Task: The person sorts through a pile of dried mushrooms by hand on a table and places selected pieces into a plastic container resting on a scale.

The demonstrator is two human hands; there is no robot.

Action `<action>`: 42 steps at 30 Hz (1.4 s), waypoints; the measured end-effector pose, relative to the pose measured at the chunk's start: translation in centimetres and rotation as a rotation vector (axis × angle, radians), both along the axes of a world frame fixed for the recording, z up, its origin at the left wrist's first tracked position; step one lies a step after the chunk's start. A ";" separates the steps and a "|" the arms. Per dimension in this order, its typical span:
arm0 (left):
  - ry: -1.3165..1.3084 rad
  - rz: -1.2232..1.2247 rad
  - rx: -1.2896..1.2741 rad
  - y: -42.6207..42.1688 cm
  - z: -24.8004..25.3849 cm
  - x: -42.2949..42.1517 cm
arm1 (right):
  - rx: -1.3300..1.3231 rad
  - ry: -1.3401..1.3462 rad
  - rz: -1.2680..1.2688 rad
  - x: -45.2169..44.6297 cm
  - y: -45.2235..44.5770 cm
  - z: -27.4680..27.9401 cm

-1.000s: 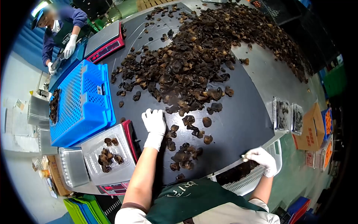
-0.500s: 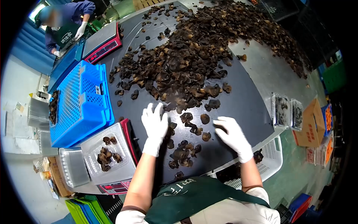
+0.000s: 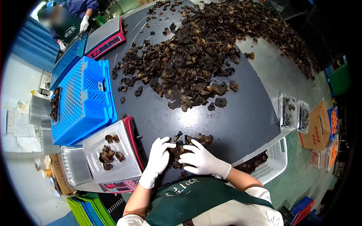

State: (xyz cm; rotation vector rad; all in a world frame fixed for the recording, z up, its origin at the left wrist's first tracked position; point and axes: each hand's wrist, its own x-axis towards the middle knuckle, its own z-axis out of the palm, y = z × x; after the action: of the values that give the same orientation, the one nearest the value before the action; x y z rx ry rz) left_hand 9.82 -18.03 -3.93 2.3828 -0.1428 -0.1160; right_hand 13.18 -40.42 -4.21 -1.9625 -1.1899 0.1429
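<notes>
Black wood ear mushrooms [image 3: 176,153] lie in a small cluster on the dark table mat [image 3: 241,113], close to its front edge. My left hand [image 3: 159,156], in a white glove, rests at the cluster's left side with fingers apart. From the right my right hand [image 3: 200,157], also gloved, reaches over the cluster, its fingers spread and touching pieces. More pieces [image 3: 205,139] show just beyond the right fingers. Part of the cluster is hidden under the hands. A clear plastic tray [image 3: 124,145] holding several mushrooms sits on the scale [image 3: 132,169] left of my left hand.
A large mushroom heap [image 3: 188,64] covers the table's far part. Blue crates [image 3: 81,101] and stacked clear trays [image 3: 75,165] stand left. Filled clear boxes [image 3: 288,111], a cardboard box [image 3: 315,128] and a white basket [image 3: 277,162] are right. A co-worker [image 3: 68,26] stands far left.
Both hands have come back toward my body and closer together. Loose mushrooms from the middle of the mat are now gathered between and just beyond them.
</notes>
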 end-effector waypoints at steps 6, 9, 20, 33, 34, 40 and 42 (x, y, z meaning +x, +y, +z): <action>-0.007 0.277 -0.098 1.7 -1.1 0.5 | 0.140 0.128 -0.348 2.5 -3.3 1.3; -0.029 0.282 -0.065 1.2 -1.8 1.6 | 0.028 0.019 -0.573 2.7 -5.4 0.0; -0.106 0.079 0.115 -0.7 0.6 1.1 | -0.332 0.026 -0.718 0.4 -6.9 -3.9; -0.310 0.046 0.090 -1.3 0.7 0.0 | -0.146 0.562 -0.613 0.9 -10.3 0.2; -0.319 0.113 0.058 -1.6 1.8 0.0 | -0.113 0.586 -0.619 0.6 -11.5 1.1; 0.156 -0.511 -0.563 -8.1 5.6 -1.3 | -0.869 0.323 -0.799 -0.3 -19.5 4.2; 0.189 -0.709 -0.622 -9.8 5.0 -2.6 | -0.897 0.238 -0.843 -0.3 -19.6 5.0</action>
State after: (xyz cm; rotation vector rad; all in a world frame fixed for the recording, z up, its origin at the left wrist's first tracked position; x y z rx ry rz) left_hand 7.23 -27.79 1.05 1.6026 -0.8040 -0.5416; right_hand 12.86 -60.02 0.78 -2.9398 -0.0176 0.5082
